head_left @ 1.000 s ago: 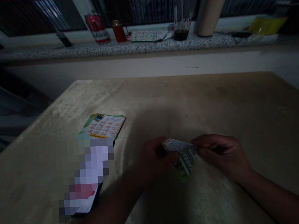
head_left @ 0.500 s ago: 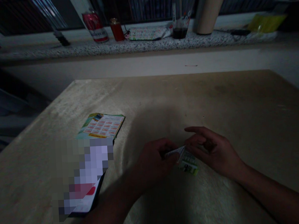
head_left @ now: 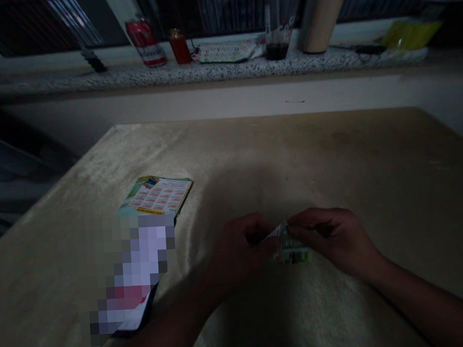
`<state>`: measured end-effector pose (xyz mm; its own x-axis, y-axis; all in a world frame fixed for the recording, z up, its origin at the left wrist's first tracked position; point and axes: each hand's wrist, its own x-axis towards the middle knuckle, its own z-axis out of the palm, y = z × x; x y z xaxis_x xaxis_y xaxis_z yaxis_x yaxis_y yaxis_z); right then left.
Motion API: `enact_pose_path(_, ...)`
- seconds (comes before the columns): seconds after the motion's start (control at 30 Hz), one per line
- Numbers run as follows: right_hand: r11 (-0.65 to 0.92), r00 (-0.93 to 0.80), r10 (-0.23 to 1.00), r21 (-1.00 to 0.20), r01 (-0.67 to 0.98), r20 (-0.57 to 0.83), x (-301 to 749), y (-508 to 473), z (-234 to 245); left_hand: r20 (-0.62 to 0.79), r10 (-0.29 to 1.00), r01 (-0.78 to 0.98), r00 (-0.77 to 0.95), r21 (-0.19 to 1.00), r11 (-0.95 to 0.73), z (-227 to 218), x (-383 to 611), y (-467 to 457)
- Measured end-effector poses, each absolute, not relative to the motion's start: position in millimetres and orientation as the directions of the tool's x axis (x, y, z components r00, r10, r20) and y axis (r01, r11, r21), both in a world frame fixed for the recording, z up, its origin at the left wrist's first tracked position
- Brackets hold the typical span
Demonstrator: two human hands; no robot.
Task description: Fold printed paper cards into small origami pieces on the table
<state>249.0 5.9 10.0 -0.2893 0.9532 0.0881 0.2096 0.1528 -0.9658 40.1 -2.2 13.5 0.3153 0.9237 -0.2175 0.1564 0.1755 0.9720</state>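
A small folded printed paper (head_left: 292, 249), green and white, lies low over the beige table (head_left: 331, 152) between both my hands. My left hand (head_left: 241, 248) pinches its left side with curled fingers. My right hand (head_left: 333, 238) closes its fingertips on the paper's top fold from the right. Most of the paper is hidden behind my fingers.
A printed leaflet (head_left: 157, 195) lies flat to the left, with a blurred-out item (head_left: 134, 274) in front of it. On the stone sill behind stand a red can (head_left: 146, 42), a small red jar (head_left: 179, 46), a dark cup (head_left: 277, 41), a cardboard tube (head_left: 320, 16) and another leaflet (head_left: 227, 52).
The paper has come down from mid-air to the table and been folded smaller. My right hand spread its fingers, then closed again on the fold.
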Motion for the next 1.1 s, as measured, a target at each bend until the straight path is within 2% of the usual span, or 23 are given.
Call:
enact_pose_path(0.1,0.299,-0.35,0.919,-0.899,0.32,0.181,250,6,12,-0.103,0.946,0.289,0.309,0.957,0.01,17,42,-3)
enact_pose_path(0.23,0.463,-0.396,0.865,-0.795,0.392,0.309,248,4,17,0.15,0.941,0.454,0.304,0.845,-0.282,21,46,-4)
enact_pose_path(0.33,0.515,-0.389,0.845,-0.754,0.409,0.366,247,3,21,0.318,0.878,0.481,0.359,0.743,-0.466,20,48,-4)
enact_pose_path(0.43,0.527,-0.372,0.843,-0.74,0.419,0.389,246,3,23,0.412,0.82,0.489,0.398,0.661,-0.569,17,48,-3)
enact_pose_path(0.53,0.456,-0.332,0.882,-0.787,0.416,0.335,244,1,25,0.493,0.756,0.512,0.43,0.557,-0.654,14,48,-3)
enact_pose_path(0.63,0.282,-0.279,0.942,-0.89,0.358,0.186,242,-1,28,0.566,0.678,0.528,0.469,0.435,-0.729,16,46,-4)
enact_pose_path(0.73,0.175,-0.276,0.956,-0.942,0.287,0.094,246,0,30,0.594,0.638,0.534,0.491,0.373,-0.759,22,43,-7)
enact_pose_path(0.97,0.095,-0.26,0.965,-0.955,0.28,0.02,266,13,29,0.632,0.63,0.547,0.452,0.361,-0.755,31,39,-8)
enact_pose_path(1.1,0.082,-0.245,0.969,-0.956,0.282,0.011,273,17,27,0.598,0.705,0.548,0.382,0.468,-0.694,31,39,-5)
